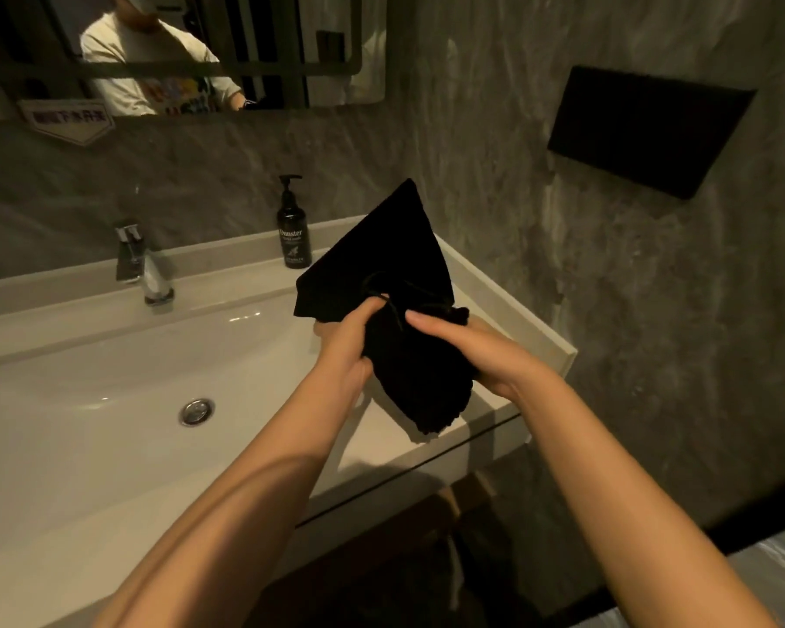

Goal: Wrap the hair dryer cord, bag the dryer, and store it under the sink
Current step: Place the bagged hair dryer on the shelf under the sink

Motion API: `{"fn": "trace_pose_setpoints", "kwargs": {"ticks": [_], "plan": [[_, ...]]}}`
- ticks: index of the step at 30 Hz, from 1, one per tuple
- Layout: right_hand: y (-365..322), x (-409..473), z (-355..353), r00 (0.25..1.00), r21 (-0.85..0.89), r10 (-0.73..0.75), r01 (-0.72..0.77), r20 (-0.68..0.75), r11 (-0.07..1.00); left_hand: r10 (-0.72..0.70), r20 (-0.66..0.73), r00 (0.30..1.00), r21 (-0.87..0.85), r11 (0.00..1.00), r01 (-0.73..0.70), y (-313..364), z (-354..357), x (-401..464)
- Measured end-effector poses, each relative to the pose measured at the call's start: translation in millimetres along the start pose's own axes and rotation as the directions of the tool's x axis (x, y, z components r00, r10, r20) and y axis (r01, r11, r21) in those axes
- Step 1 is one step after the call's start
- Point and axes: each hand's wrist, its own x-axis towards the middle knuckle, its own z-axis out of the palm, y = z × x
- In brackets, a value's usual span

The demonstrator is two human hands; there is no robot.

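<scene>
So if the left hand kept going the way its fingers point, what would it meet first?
The black drawstring bag that the left hand already grips; beyond it, probably the grey wall, though depth is unclear.

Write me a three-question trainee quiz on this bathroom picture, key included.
1. True or false: both hands grip the black bag.
2. Where does the pump bottle stand? A) in the basin B) on the back ledge of the sink, right of the tap C) on the floor
3. Fill in: the bag is held above the sink's ___ end.

Key: 1 true: left hand, right hand. 2 B. 3 right.
</scene>
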Motion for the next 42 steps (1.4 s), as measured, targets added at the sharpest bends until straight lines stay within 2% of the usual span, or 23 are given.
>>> {"fn": "trace_pose_setpoints", "kwargs": {"ticks": [4,8,11,14,17,19,26,32,36,38,40,42], "plan": [[26,-9,2,0.995,0.029,0.031,-0.034,0.097,0.999,0.032,-0.057,0.998,0.018,0.999,-0.031,-3,-9,-15],[50,-34,-27,0.955,0.278,-0.019,-0.067,0.295,0.958,0.090,-0.090,0.992,0.011,0.996,-0.089,-3,-20,-31],[43,-51,-33,0.961,0.387,-0.029,-0.084,0.276,0.918,0.161,-0.087,0.983,0.052,0.986,-0.157,-11,-28,-50],[31,-68,-22,0.973,0.302,0.002,-0.074,0.231,0.950,0.203,-0.089,0.975,0.084,0.977,-0.196,-25,-31,-77],[42,-80,5,0.972,0.037,0.025,-0.035,0.233,0.999,0.213,-0.105,0.971,0.038,0.977,-0.210,-38,-30,-105],[54,-89,19,0.976,-0.059,0.039,-0.027,0.213,0.998,0.231,-0.144,0.962,0.021,0.973,-0.230,-45,-30,-121],[72,-115,43,0.968,-0.223,-0.018,0.076,0.249,0.972,0.206,-0.254,0.945,0.025,0.978,-0.206,-69,-47,-157],[112,-134,66,0.986,-0.302,-0.021,0.071,0.165,0.951,0.094,-0.280,0.955,-0.011,0.995,-0.101,-95,-82,-181],[147,-161,88,0.999,-0.172,-0.010,0.018,0.047,0.985,0.061,-0.206,0.977,0.102,0.994,-0.041,-114,-120,-209],[162,-176,99,0.999,-0.092,0.044,-0.044,0.007,0.995,0.014,-0.190,0.982,0.187,0.982,0.022,-117,-146,-223],[180,-189,111,0.991,-0.033,0.127,-0.129,-0.051,0.991,-0.015,-0.198,0.980,0.344,0.935,0.083,-120,-169,-238],[199,-203,122,0.972,-0.010,0.208,-0.210,-0.107,0.978,0.055,-0.259,0.964,0.561,0.822,0.104,-127,-189,-250]]}}
